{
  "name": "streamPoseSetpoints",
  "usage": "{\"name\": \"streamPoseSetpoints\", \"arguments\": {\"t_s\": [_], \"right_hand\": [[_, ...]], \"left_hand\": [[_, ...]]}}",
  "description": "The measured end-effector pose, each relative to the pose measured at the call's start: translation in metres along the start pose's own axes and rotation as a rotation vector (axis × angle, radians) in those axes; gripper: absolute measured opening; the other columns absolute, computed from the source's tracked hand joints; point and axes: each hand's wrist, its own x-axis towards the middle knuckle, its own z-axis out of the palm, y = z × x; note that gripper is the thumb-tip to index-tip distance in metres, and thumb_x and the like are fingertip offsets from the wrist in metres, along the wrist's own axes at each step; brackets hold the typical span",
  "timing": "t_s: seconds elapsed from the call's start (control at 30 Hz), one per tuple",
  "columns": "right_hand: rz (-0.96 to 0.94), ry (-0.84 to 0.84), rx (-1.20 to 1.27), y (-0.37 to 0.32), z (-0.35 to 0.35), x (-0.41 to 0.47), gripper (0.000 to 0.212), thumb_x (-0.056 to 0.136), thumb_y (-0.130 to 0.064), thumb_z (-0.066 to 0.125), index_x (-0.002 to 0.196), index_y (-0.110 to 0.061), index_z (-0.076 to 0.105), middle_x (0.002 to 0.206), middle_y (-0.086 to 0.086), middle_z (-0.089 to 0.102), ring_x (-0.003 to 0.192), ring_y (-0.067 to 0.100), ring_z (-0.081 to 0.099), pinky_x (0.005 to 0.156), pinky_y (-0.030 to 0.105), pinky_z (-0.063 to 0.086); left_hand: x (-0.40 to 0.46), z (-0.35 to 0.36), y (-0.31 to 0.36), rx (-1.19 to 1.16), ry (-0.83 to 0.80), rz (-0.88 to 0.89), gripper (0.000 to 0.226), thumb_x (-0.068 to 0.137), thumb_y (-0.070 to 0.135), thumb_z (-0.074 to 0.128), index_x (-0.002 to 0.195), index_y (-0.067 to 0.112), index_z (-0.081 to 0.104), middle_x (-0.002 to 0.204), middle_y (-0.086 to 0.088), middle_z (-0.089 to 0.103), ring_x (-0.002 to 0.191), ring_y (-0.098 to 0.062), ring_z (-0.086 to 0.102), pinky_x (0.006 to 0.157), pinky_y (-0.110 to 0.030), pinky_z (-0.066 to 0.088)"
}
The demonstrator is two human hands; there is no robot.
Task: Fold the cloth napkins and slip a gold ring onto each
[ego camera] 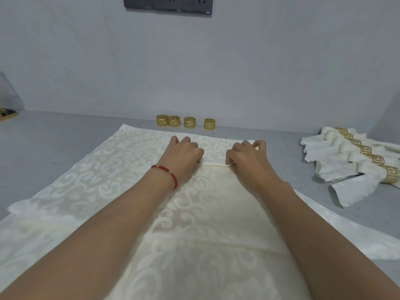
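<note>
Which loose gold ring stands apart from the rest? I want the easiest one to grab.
The rightmost gold ring by the wall. It stands alone with a clear gap on its left, while the two leftmost rings touch and the third ring sits near them.

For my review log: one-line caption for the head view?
Both hands pinch a fold in the napkin; four gold rings wait behind.

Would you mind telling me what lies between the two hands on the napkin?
In the head view, a folded edge of the cream napkin runs between the left hand and the right hand, both pinching it.
</note>
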Motion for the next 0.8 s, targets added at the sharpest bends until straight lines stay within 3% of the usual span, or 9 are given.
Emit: {"name": "streamPoseSetpoints", "arguments": {"t_s": [0.1, 0.17, 0.3, 0.37, 0.5, 0.57, 0.67, 0.73, 0.8], "right_hand": [[-0.047, -0.177, 0.015, -0.001, -0.011, 0.002, 0.026, 0.081, -0.002, 0.057, 0.08, -0.028, 0.057, 0.089, -0.009, 0.059, 0.084, 0.018, 0.058, 0.095, 0.041, 0.03], [0.069, -0.232, 0.199, -0.002, -0.017, 0.002, 0.022, 0.089, -0.011, 0.051, 0.088, -0.024, 0.068, 0.096, -0.009, 0.065, 0.091, 0.018, 0.061, 0.1, 0.042, 0.037], [0.333, -0.069, 0.567, 0.002, -0.004, -0.009, 0.016, 0.095, -0.014, 0.061, 0.093, -0.008, 0.076, 0.09, -0.003, 0.073, 0.086, 0.014, 0.064, 0.087, 0.035, 0.053], [0.323, -0.074, 0.53, 0.004, 0.003, -0.008, 0.014, 0.089, -0.014, 0.066, 0.081, -0.004, 0.073, 0.077, -0.001, 0.066, 0.077, 0.015, 0.057, 0.08, 0.036, 0.049], [0.256, -0.121, 0.31, 0.001, -0.004, -0.008, 0.009, 0.094, -0.023, 0.061, 0.088, -0.025, 0.067, 0.098, -0.008, 0.057, 0.099, 0.016, 0.05, 0.092, 0.041, 0.035], [0.145, -0.096, 0.178, 0.001, -0.007, -0.013, 0.011, 0.094, -0.018, 0.058, 0.087, -0.026, 0.057, 0.091, -0.008, 0.057, 0.093, 0.02, 0.053, 0.089, 0.043, 0.037], [0.008, -0.082, 0.037, -0.002, -0.012, -0.019, 0.028, 0.08, 0.0, 0.063, 0.085, -0.025, 0.052, 0.083, -0.007, 0.055, 0.082, 0.022, 0.052, 0.081, 0.042, 0.04], [-0.025, -0.148, -0.002, -0.003, -0.017, -0.017, 0.035, 0.076, 0.004, 0.062, 0.084, -0.027, 0.05, 0.086, -0.008, 0.056, 0.085, 0.021, 0.052, 0.085, 0.042, 0.038], [0.003, -0.221, 0.03, -0.005, -0.022, -0.017, 0.026, 0.081, -0.002, 0.055, 0.084, -0.027, 0.053, 0.091, -0.009, 0.058, 0.09, 0.019, 0.053, 0.093, 0.041, 0.035]], "left_hand": [[0.002, -0.012, -0.004, -0.138, -0.142, -0.025, 0.028, 0.078, 0.0, 0.057, 0.07, 0.027, 0.055, 0.082, 0.003, 0.061, 0.079, -0.021, 0.058, 0.074, -0.031, 0.041], [0.0, -0.012, -0.005, -0.347, -0.144, -0.153, 0.031, 0.084, 0.001, 0.052, 0.081, 0.026, 0.071, 0.092, 0.002, 0.068, 0.088, -0.021, 0.063, 0.074, -0.025, 0.043], [-0.009, 0.004, -0.006, -0.597, 0.025, -0.387, 0.026, 0.093, 0.001, 0.053, 0.099, 0.013, 0.076, 0.091, -0.001, 0.066, 0.086, -0.019, 0.063, 0.075, -0.02, 0.046], [-0.011, 0.011, -0.008, -0.517, 0.008, -0.303, 0.02, 0.094, 0.002, 0.055, 0.094, 0.005, 0.075, 0.091, -0.008, 0.065, 0.092, -0.025, 0.062, 0.073, -0.02, 0.043], [-0.014, 0.011, -0.008, -0.293, 0.024, -0.189, 0.018, 0.094, 0.008, 0.056, 0.098, 0.016, 0.072, 0.097, -0.001, 0.064, 0.1, -0.024, 0.052, 0.079, -0.034, 0.039], [-0.015, 0.004, -0.005, -0.121, 0.043, -0.138, 0.013, 0.09, 0.011, 0.06, 0.093, 0.023, 0.064, 0.09, 0.006, 0.061, 0.095, -0.02, 0.049, 0.076, -0.032, 0.029], [-0.022, -0.006, -0.001, 0.042, 0.014, -0.039, 0.024, 0.077, 0.006, 0.065, 0.091, 0.024, 0.057, 0.085, 0.007, 0.057, 0.085, -0.02, 0.051, 0.074, -0.032, 0.03], [-0.024, -0.009, -0.001, 0.071, -0.055, 0.022, 0.027, 0.077, 0.004, 0.064, 0.094, 0.023, 0.057, 0.09, 0.006, 0.056, 0.085, -0.019, 0.053, 0.071, -0.031, 0.031], [-0.024, -0.014, -0.001, 0.015, -0.158, 0.021, 0.019, 0.086, 0.008, 0.059, 0.099, 0.022, 0.061, 0.098, 0.005, 0.057, 0.09, -0.02, 0.057, 0.068, -0.03, 0.032]]}}
